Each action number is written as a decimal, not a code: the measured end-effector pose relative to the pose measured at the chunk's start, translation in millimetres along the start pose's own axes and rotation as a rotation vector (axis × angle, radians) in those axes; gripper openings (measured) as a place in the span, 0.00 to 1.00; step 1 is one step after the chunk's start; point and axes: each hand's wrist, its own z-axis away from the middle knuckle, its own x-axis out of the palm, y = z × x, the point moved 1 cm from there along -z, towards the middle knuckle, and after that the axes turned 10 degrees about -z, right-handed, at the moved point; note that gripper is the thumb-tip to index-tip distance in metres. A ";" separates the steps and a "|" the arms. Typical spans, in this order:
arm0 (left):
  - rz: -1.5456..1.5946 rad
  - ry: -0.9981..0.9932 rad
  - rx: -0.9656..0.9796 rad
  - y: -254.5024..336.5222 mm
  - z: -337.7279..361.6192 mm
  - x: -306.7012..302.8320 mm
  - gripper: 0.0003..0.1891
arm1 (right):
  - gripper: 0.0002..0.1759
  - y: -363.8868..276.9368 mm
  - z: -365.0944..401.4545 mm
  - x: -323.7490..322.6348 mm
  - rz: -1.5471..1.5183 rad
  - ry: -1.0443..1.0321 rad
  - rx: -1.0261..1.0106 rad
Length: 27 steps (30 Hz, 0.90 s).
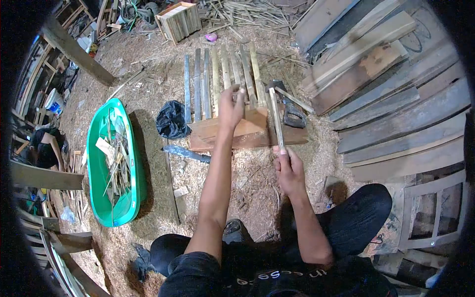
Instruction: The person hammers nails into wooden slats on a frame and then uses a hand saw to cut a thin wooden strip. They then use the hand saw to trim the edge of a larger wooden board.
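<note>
My right hand [289, 171] is wrapped round the lower end of a wooden-handled hammer [276, 119], held upright with its dark head at the far end. My left hand [231, 108] reaches over the near ends of several narrow wooden slats [215, 74], its fingers bent together; whatever may be between them is too small to make out. The slats lie side by side, their near ends at a wooden board [252, 123]. A reddish plank [292, 135] lies under that board. Just right of the hammer is a hand saw's dark handle [294, 119].
Left of me stands a green tub [134, 188] holding wood scraps. A black plastic bag [173, 119] and a machete-like blade [185, 154] lie near the board. Planks [401, 133] line the right side. A slatted crate [179, 24] stands behind. Another person [47, 148] is at far left.
</note>
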 end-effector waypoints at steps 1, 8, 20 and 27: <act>-0.074 0.053 -0.018 -2.2 -6.5 4.3 0.19 | 0.17 1.2 0.6 -1.4 0.012 0.006 -0.002; -0.288 -0.045 -0.164 6.2 -41.8 -1.9 0.17 | 0.20 4.3 -2.1 -6.3 -0.002 -0.007 0.032; -0.576 -0.244 -0.025 -18.3 -53.0 31.2 0.27 | 0.20 13.5 -2.7 -3.2 0.016 -0.033 0.028; -0.583 -0.217 0.038 -7.9 -44.5 36.1 0.24 | 0.19 19.6 -5.0 -5.7 0.032 -0.024 0.023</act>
